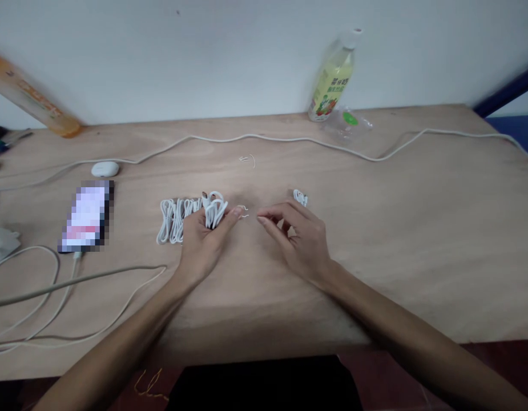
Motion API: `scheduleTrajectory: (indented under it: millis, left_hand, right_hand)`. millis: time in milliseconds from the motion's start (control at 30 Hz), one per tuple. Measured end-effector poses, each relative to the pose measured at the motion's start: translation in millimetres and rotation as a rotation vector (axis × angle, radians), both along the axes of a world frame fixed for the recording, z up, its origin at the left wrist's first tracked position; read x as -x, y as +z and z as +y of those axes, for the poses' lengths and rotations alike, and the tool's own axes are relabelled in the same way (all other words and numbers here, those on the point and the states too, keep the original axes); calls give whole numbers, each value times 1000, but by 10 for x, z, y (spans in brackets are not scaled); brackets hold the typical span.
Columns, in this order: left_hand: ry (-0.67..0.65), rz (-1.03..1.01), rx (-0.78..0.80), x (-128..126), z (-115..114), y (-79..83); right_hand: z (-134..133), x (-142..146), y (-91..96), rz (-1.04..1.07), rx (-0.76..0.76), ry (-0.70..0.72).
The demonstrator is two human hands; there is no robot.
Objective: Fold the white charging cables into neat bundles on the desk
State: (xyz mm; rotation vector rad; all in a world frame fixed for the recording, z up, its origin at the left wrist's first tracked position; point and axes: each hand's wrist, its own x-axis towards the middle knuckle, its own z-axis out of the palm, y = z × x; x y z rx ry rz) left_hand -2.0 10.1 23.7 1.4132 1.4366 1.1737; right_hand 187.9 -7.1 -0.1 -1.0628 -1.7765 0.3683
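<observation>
My left hand is closed around a coiled white cable. Two thin white twist tie ends stick out past its thumb and fingertip. Just right of them, my right hand has its thumb and index fingertip pinched together, apart from the tie ends; whether anything is between them is too small to make out. Several bundled white cables lie side by side to the left, partly behind my left hand. A small white cable bundle rests just beyond my right hand.
Short white tie pieces lie farther back. A long white cord crosses the table. At left are a phone with a plugged cable, a white earphone case and an orange bottle. A yellow drink bottle stands by the wall.
</observation>
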Motion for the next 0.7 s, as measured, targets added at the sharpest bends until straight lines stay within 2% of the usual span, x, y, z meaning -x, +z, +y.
scheduleTrajectory:
  millis: [167, 400, 700]
  left_hand:
    - [-49, -43, 63, -25, -10, 18]
    - [-68, -108, 78, -43, -10, 22]
    - [-127, -107, 86, -46, -29, 56]
  right_hand:
    - [-12, -6, -21, -92, -118, 3]
    - [-18, 8, -30, -96, -169, -38]
    - [-14, -16, -50, -217, -306, -44]
